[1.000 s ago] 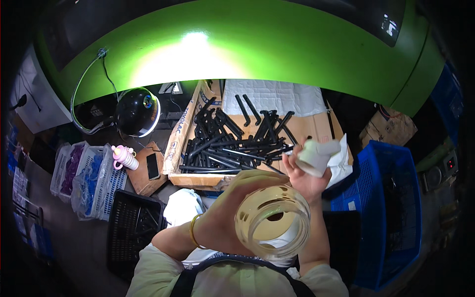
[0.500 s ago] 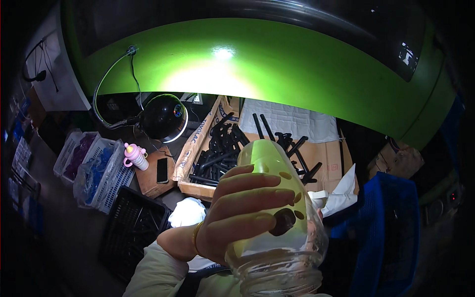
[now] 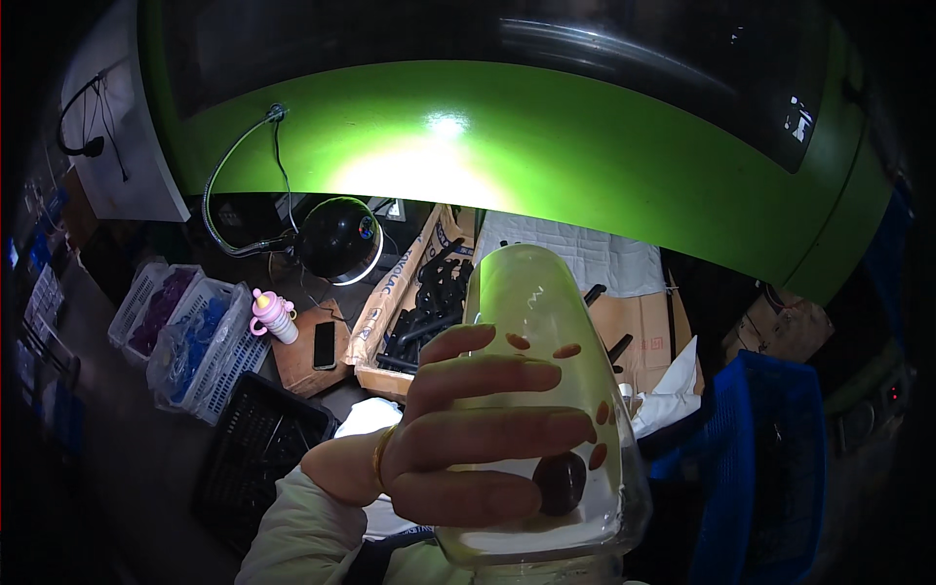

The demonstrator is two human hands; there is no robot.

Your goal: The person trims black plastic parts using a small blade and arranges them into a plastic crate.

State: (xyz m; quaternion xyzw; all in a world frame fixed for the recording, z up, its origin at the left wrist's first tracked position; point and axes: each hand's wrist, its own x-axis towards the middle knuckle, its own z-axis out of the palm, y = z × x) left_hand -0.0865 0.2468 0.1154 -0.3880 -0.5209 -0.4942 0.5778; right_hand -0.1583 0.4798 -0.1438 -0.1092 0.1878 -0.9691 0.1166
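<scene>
A clear bottle (image 3: 531, 292) with rounded sides fills the lower middle, tilted so that its base points up and away and its neck comes down toward me. Around its left side wraps my left hand (image 3: 478, 439), the fingers closed across the wall. Inside, several small reddish-brown oval pieces and a larger dark round piece (image 3: 561, 485) show through the wall, with pale yellowish liquid. The neck runs out at the lower edge. I cannot make out my right hand; anything behind the bottle is hidden.
Behind the bottle, a cardboard box (image 3: 369, 336) holds many black tubular parts. A black desk lamp (image 3: 336, 239) lights a green machine panel (image 3: 585, 166). Pink cup (image 3: 273, 315), phone (image 3: 325, 346) and white baskets (image 3: 219, 380) stand left, above a black crate (image 3: 249, 439); blue crates (image 3: 770, 458) stand right.
The bottle has tipped further, its base rising and its threaded neck dropping out of sight below. The reddish pieces and the dark round piece have shifted inside. My left hand keeps its hold.
</scene>
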